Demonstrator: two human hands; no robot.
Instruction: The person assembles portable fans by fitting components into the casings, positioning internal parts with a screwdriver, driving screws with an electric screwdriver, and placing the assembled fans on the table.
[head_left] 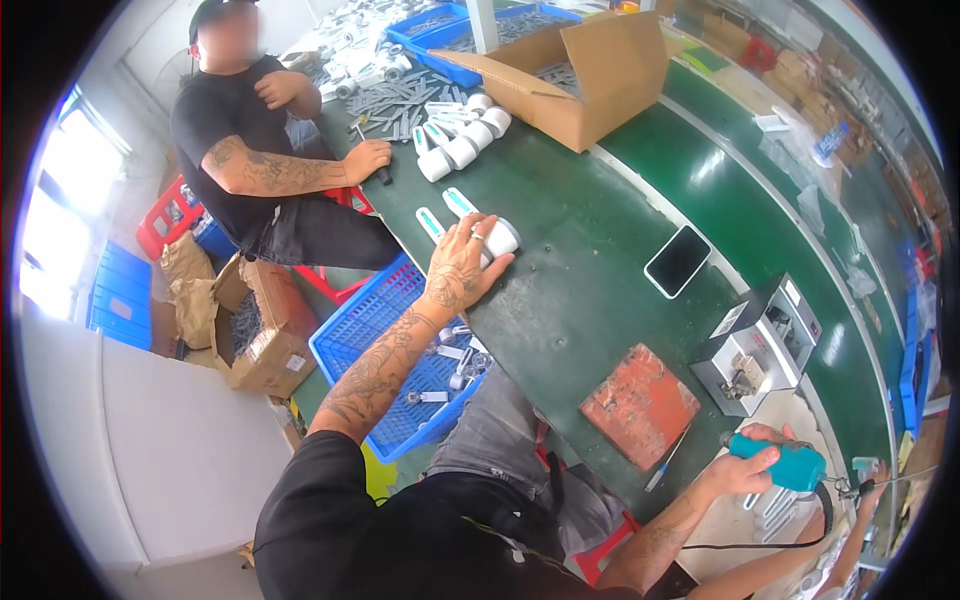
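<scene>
The left hand (pixel 458 268) is lying at frame centre on the green counter (pixel 580 290), fingers closing around a white cylinder (pixel 500 238). Two white-and-teal strips (pixel 445 212) are lying just beside it, toward the upper left. The right hand (pixel 745 468), at lower right, is gripping a teal power tool (pixel 795 466), clamped on its handle; the tool's tip appears hidden. A phone (pixel 678 261), a red block (pixel 640 405) and a grey machine (pixel 760 345) are sitting between the hands. A blue basket (pixel 380 320) is standing below the counter edge.
</scene>
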